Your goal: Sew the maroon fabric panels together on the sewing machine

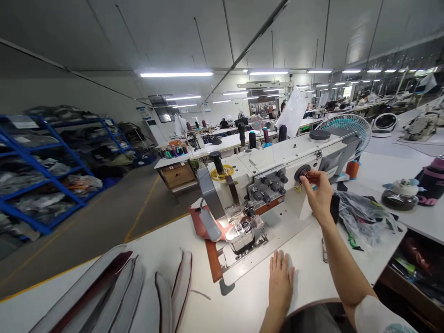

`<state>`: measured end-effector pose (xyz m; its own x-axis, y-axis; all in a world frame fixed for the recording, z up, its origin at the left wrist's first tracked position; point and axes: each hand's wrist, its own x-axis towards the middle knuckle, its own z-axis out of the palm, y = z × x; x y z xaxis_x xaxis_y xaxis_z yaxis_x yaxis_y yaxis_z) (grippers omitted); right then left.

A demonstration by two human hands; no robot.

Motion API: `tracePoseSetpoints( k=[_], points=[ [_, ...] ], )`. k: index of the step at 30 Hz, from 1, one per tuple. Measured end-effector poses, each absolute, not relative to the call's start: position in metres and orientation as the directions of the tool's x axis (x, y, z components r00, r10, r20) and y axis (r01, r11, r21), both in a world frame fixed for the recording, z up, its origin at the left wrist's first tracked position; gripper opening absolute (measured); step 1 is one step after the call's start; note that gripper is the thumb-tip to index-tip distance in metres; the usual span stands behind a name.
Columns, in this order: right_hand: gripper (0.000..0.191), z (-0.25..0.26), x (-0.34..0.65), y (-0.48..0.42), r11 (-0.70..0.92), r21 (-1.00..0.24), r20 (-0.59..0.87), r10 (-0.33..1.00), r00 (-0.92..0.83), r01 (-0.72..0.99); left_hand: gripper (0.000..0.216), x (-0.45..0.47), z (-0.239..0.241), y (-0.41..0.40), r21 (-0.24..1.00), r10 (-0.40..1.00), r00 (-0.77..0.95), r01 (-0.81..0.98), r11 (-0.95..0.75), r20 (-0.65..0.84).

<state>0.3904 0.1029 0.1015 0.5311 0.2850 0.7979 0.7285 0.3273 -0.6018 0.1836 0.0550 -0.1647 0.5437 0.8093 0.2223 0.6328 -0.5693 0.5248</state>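
Observation:
A white industrial sewing machine [277, 171] stands on a white worktable [243, 300]. My right hand [317, 194] is raised to the machine's front, fingers pinched on a small dark brown spool or knob [312, 177] beside a round black dial [302, 172]. My left hand [280, 282] lies flat, palm down, on the table just in front of the needle plate [244, 233], fingers together, holding nothing. Grey fabric pieces with dark red edging [114, 291] lie stacked at the table's left.
Crumpled plastic bag [364, 215] and scissors [324, 249] lie right of the machine. A teal fan [347, 125] stands behind it. Thread cones [252, 138] sit behind the machine. Blue shelving [45, 171] with bagged goods lines the left wall; more sewing stations and people stretch behind.

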Motion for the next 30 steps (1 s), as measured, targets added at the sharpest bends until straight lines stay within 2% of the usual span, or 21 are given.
tracePoseSetpoints(
  k=[4,7,9,11,13,15,19,23,27,30],
  points=[
    [0.028,0.106,0.407,0.105,0.268,-0.432,0.899,0.203,0.388,0.861,0.042,0.183,-0.137,0.047,0.72,0.853,0.473,0.512,-0.469,0.22],
    [0.017,0.107,0.407,0.088,0.292,-0.371,0.927,0.182,0.329,0.882,0.038,0.182,-0.099,0.036,0.876,0.895,0.379,0.317,-0.363,0.233],
    [0.012,0.095,0.394,0.065,0.343,-0.346,0.931,0.242,0.273,0.873,0.04,0.181,-0.068,0.029,0.945,0.91,0.344,0.142,-0.295,0.233],
    [0.009,0.07,0.371,0.038,0.435,-0.292,0.912,0.394,0.112,0.852,0.046,0.178,-0.04,0.024,0.977,0.92,0.331,-0.047,-0.206,0.21],
    [0.015,0.039,0.342,0.013,0.537,-0.271,0.869,0.494,-0.037,0.799,0.051,0.174,-0.019,0.021,0.974,0.93,0.328,-0.202,-0.102,0.165],
    [0.019,0.007,0.316,-0.009,0.587,-0.32,0.811,0.575,-0.105,0.743,0.049,0.166,-0.011,0.017,0.965,0.934,0.342,-0.262,-0.009,0.102],
    [0.023,-0.04,0.287,-0.04,0.568,-0.434,0.691,0.708,-0.146,0.699,0.041,0.141,-0.025,-0.003,0.954,0.899,0.431,-0.229,0.193,-0.079],
    [0.015,-0.065,0.274,-0.067,0.514,-0.539,0.552,0.814,-0.181,0.667,0.047,0.114,-0.051,-0.031,0.898,0.859,0.454,-0.232,0.373,-0.239],
    [0.009,-0.066,0.274,-0.08,0.468,-0.563,0.42,0.872,-0.252,0.681,0.049,0.099,-0.065,-0.047,0.879,0.848,0.424,-0.202,0.432,-0.318],
    [0.015,-0.055,0.298,-0.067,0.377,-0.738,0.21,0.916,-0.341,0.559,0.045,0.099,-0.066,-0.05,0.897,0.854,0.412,-0.16,0.411,-0.318]
  ],
)
